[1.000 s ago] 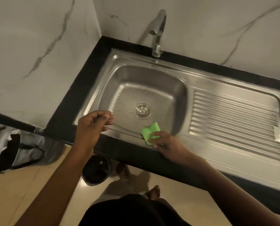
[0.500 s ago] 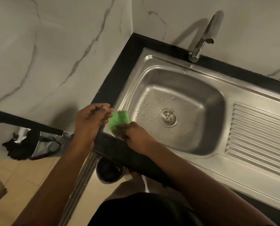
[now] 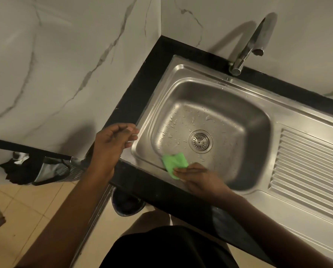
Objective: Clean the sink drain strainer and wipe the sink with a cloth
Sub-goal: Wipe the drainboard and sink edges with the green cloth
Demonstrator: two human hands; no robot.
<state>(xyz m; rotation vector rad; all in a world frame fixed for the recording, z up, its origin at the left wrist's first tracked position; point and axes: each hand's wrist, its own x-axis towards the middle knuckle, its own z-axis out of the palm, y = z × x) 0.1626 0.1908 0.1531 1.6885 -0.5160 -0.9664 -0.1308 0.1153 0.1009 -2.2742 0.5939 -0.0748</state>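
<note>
A crumpled green cloth (image 3: 174,164) lies against the near rim of a stainless-steel sink (image 3: 216,105), at the basin's front left, partly over the flat rim and partly over the sloping wall. The person's right hand (image 3: 198,178) holds it there, fingers (image 3: 183,172) curled and pinching the cloth's near edge, the wrist crossing the front rim.

The drain strainer (image 3: 200,141) sits in its hole at the middle of the basin floor, just beyond the cloth and apart from it. Water droplets (image 3: 181,120) are scattered over the basin floor to the left of the strainer and behind it.

The left hand (image 3: 111,144) hovers over the bench's front left corner, just beside the sink's left rim. Its fingers are loosely curled, tips drawn toward the thumb. Nothing can be seen between them.

A ridged drainboard (image 3: 307,171) runs off to the right of the basin as part of the same steel sheet. A chrome tap (image 3: 248,47) rises from the back rim, its spout angled up and to the right. The sink is set into a black bench (image 3: 142,89) that fits into a corner of white, grey-veined marble walls (image 3: 65,64).

Below the bench's front edge stands a dark round bin (image 3: 127,204) on a pale tiled floor (image 3: 26,219). Further left, at the foot of the wall, a black and grey bag (image 3: 45,171) lies slumped.
</note>
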